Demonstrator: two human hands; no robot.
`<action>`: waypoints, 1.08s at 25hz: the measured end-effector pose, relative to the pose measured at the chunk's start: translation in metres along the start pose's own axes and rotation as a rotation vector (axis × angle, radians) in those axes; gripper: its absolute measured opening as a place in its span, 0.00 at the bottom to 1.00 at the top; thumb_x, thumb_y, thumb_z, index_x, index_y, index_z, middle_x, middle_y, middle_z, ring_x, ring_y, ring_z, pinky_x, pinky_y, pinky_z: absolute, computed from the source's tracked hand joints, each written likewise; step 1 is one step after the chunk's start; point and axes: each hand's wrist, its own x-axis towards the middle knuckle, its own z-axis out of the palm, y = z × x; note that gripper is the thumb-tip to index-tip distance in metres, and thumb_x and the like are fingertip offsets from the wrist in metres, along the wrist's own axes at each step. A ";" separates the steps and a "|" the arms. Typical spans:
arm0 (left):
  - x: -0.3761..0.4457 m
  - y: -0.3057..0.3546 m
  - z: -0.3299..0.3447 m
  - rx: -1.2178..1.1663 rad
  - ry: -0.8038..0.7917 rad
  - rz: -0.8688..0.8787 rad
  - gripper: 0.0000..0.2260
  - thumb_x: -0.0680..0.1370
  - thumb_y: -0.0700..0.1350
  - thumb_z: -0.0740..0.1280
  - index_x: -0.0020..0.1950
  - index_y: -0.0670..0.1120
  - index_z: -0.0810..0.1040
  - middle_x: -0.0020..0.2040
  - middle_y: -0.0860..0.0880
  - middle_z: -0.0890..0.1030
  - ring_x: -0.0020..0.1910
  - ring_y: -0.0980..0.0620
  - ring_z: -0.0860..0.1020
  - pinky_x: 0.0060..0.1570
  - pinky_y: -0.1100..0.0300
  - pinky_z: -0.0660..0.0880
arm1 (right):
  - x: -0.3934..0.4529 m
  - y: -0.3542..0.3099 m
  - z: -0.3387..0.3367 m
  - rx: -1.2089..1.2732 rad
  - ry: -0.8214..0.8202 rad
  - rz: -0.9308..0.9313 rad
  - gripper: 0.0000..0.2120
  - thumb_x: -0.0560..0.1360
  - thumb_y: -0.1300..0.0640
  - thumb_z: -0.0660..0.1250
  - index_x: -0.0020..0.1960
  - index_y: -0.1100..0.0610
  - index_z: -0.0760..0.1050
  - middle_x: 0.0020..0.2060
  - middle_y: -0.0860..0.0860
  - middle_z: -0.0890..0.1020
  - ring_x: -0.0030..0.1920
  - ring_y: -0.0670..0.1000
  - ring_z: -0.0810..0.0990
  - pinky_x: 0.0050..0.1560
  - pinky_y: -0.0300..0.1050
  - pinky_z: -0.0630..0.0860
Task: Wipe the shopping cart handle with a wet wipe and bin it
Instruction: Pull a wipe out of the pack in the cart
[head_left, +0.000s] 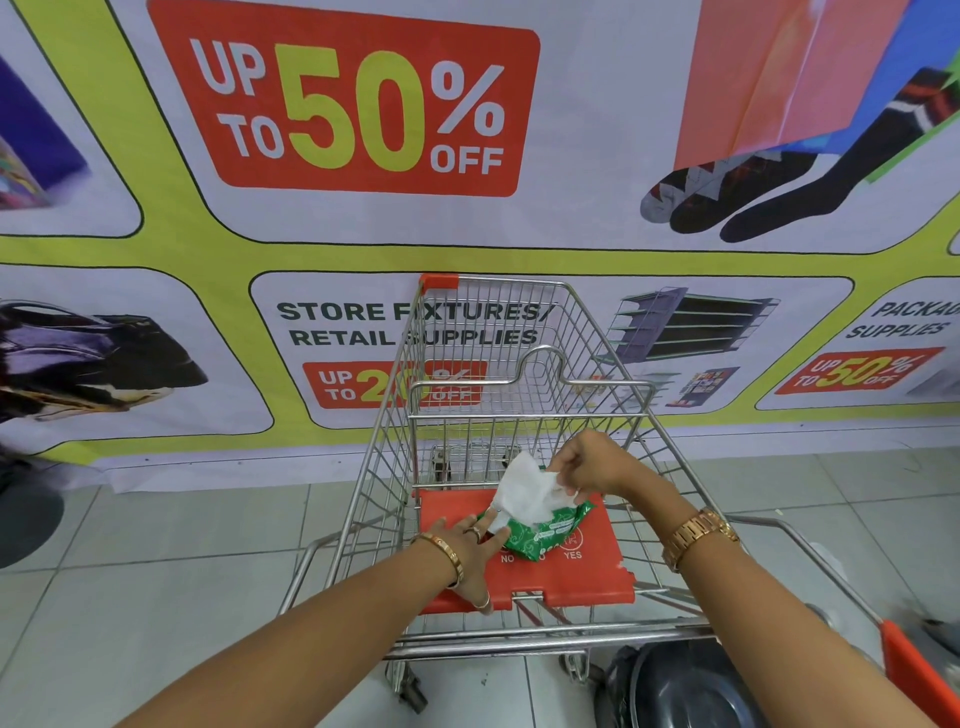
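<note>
A green wet-wipe pack (550, 527) lies on the red child-seat flap (571, 577) of a wire shopping cart (384, 441). My left hand (475, 553) presses down on the pack's left end, fingers spread flat. My right hand (587, 462) pinches a white wet wipe (527, 493) and holds it just above the pack, its lower end still at the pack's opening. The cart's handle bar (550, 642) runs across below the flap, with an orange end grip (914, 670) at the lower right.
A large sale banner (363, 114) covers the wall right behind the cart. A dark round bin with a black liner (680, 686) stands on the tiled floor (156, 571) under the handle, at the lower right. A dark object sits at the far left edge.
</note>
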 end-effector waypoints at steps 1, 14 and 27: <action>0.000 0.000 0.000 -0.003 0.001 0.001 0.43 0.72 0.59 0.64 0.74 0.54 0.36 0.76 0.50 0.33 0.77 0.46 0.42 0.74 0.42 0.45 | -0.002 -0.003 -0.003 0.019 0.001 -0.002 0.08 0.69 0.74 0.67 0.44 0.66 0.81 0.24 0.51 0.78 0.19 0.40 0.76 0.20 0.32 0.74; 0.005 -0.003 0.003 0.001 -0.001 -0.004 0.43 0.72 0.60 0.64 0.74 0.55 0.36 0.76 0.49 0.34 0.77 0.46 0.42 0.73 0.43 0.44 | 0.008 0.013 0.008 0.055 0.111 0.040 0.16 0.67 0.60 0.76 0.29 0.56 0.70 0.24 0.51 0.73 0.14 0.46 0.72 0.16 0.35 0.66; -0.001 -0.002 -0.004 -0.080 0.062 0.010 0.39 0.73 0.57 0.63 0.76 0.52 0.43 0.78 0.47 0.43 0.77 0.45 0.48 0.74 0.44 0.49 | -0.008 0.015 -0.013 0.533 -0.174 0.203 0.04 0.75 0.67 0.61 0.46 0.63 0.75 0.41 0.56 0.80 0.39 0.51 0.81 0.32 0.40 0.79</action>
